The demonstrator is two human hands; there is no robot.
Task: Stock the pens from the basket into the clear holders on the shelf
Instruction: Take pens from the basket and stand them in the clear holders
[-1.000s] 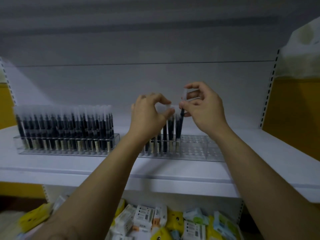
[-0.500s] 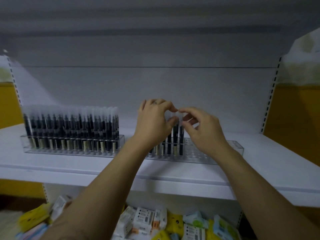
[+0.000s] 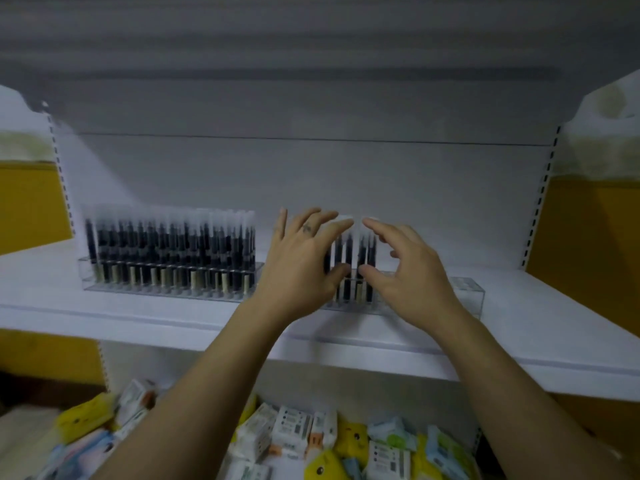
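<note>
Two clear holders stand on the white shelf. The left holder is packed with several dark pens with frosted caps. A small group of pens stands upright in the right holder, whose right part shows bare holes. My left hand and my right hand flank this group with fingers spread, thumbs near the pens' lower barrels and fingertips by the caps. Neither hand grips a pen. The basket is out of view.
The shelf's grey back panel rises behind the holders, with slotted uprights at both sides. Yellow walls flank the unit. Below the shelf, a lower level holds several small packaged items in white, yellow and blue.
My right hand lowered the pen it pinched down among the group in the right holder. Both hands have since let go and spread their fingers beside the pens.
</note>
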